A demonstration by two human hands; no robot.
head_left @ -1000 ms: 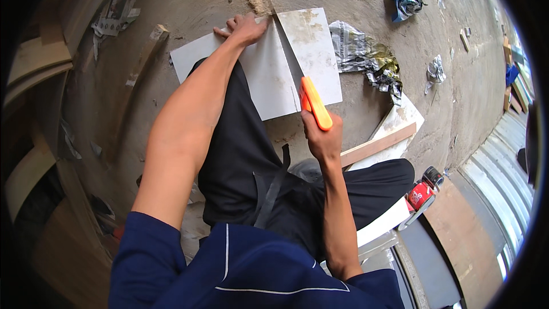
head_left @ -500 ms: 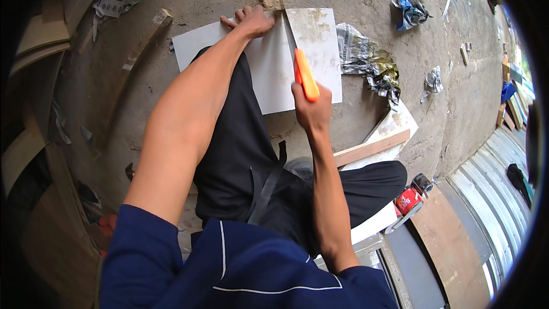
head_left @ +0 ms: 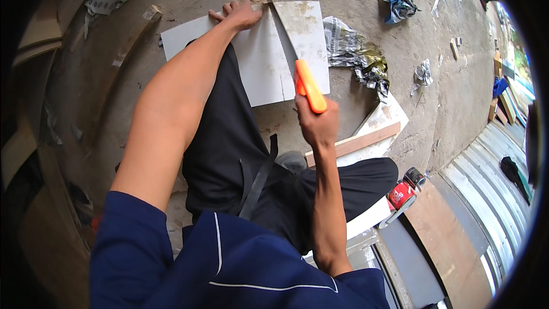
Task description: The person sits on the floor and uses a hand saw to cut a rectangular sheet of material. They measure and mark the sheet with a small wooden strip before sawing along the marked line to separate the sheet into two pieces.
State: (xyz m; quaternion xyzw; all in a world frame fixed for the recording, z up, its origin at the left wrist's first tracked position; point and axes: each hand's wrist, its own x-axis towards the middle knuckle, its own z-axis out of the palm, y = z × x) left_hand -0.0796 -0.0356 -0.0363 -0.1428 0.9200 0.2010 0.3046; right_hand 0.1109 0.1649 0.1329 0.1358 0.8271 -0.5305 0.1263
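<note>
A: How many white boards lie on the floor (head_left: pixel 366 0)?

B: One white board (head_left: pixel 260 63), flat on the concrete, with one saw (head_left: pixel 297 63) laid across it: one orange handle, one blade.

A: And hands?

B: Two. One left hand (head_left: pixel 240 14) on the board's far edge, one right hand (head_left: pixel 317 126) at its near edge.

A: Wood?

B: One wooden strip (head_left: pixel 357 143), just right of the board.

A: Crumpled foil wrappers?

B: Three I can count to the right of the board: one large (head_left: pixel 351 48) touching it, one small (head_left: pixel 423 73) farther right, one bluish (head_left: pixel 396 0) beyond.

A: Cans?

B: One red can (head_left: pixel 402 194), well right of the board and nearer the person.
</note>
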